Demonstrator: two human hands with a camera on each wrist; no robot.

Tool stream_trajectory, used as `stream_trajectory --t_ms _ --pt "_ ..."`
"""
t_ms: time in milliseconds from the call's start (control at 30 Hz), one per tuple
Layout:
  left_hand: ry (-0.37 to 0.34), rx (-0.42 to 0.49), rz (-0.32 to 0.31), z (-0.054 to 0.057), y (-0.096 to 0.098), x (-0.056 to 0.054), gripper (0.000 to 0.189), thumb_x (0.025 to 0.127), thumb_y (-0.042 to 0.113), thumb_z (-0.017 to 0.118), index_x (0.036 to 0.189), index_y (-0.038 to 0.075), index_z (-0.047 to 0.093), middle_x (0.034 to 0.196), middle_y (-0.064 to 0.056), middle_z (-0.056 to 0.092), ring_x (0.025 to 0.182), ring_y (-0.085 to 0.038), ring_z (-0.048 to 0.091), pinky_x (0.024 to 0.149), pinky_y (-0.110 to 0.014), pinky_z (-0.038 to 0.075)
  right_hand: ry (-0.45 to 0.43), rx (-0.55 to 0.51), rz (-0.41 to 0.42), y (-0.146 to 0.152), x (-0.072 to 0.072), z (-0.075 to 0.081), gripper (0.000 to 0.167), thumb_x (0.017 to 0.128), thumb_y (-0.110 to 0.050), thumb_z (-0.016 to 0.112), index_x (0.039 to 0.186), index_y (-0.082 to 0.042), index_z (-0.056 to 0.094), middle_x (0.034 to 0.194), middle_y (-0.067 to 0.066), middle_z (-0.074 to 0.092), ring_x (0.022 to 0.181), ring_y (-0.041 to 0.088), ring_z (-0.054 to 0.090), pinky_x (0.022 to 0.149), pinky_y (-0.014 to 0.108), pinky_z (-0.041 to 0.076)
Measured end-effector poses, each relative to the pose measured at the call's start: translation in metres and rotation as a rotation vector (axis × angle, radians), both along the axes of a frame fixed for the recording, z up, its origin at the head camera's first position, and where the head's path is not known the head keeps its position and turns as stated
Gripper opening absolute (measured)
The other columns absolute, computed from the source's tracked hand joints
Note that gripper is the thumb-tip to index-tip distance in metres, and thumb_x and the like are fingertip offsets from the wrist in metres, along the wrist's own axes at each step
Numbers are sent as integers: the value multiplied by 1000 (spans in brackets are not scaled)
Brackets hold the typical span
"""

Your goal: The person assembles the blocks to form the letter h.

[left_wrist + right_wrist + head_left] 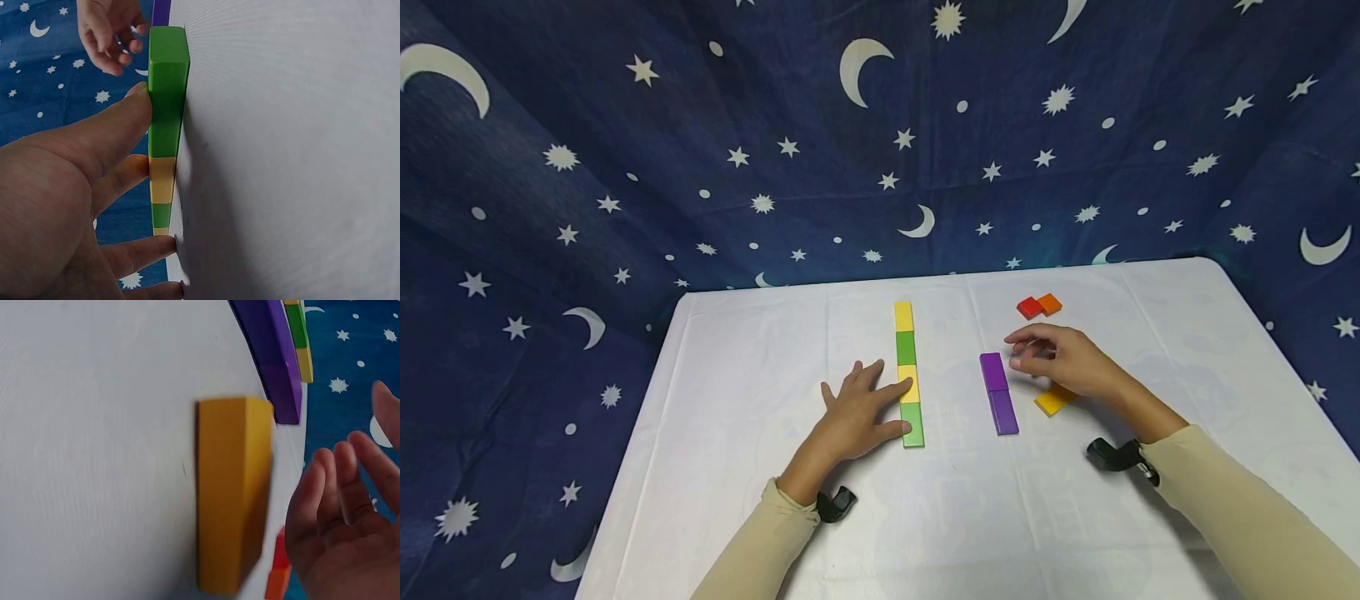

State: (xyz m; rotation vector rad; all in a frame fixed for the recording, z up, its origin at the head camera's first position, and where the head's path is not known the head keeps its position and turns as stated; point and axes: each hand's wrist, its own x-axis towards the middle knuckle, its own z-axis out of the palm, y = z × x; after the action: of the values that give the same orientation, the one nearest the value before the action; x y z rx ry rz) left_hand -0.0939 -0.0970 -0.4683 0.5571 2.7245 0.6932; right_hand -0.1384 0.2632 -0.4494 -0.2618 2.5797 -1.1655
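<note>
A straight row of flat blocks runs away from me: a light green block (913,433), a yellow block (907,395), a dark green block (906,348) and another yellow one (903,317). My left hand (850,417), fingers spread, rests at the row's left side; its thumb touches the light green block and its index finger the nearer yellow one. To the right, two purple blocks (1003,412) lie end to end. Between them and an amber block (1051,402), my right hand (1067,358) hovers with loosely bent fingers, nothing in them; it partly covers the amber block in the head view.
Beyond my right hand, a red block (1029,308) and an orange block (1050,303) lie corner to corner. Everything sits on a white-covered table (715,375). A dark blue curtain (820,125) with moons and stars hangs behind its far edge.
</note>
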Motion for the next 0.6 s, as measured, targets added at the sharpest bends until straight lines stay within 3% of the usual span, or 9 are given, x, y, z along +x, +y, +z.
stream_trajectory --t_ms 133,300,600 --pt "-3 2 3 1 0 0 64 88 49 76 147 36 55 166 -14 31 156 -45 16 106 -88 6 108 70 -10 10 5 8 36 92 -41 75 119 -17 74 99 0 69 93 19 61 78 24 53" --pt "-5 3 4 1 1 0 64 88 49 77 147 36 56 166 -13 31 156 -45 16 106 -88 5 202 173 33 22 12 13 28 92 -37 77 112 -18 78 96 -5 70 87 14 59 77 23 52" --pt "-9 2 6 1 1 0 64 88 49 77 147 36 56 166 -13 31 156 -45 16 106 -88 6 277 218 154 46 22 2 26 82 -37 86 103 -23 82 97 -8 70 88 14 62 75 28 52"
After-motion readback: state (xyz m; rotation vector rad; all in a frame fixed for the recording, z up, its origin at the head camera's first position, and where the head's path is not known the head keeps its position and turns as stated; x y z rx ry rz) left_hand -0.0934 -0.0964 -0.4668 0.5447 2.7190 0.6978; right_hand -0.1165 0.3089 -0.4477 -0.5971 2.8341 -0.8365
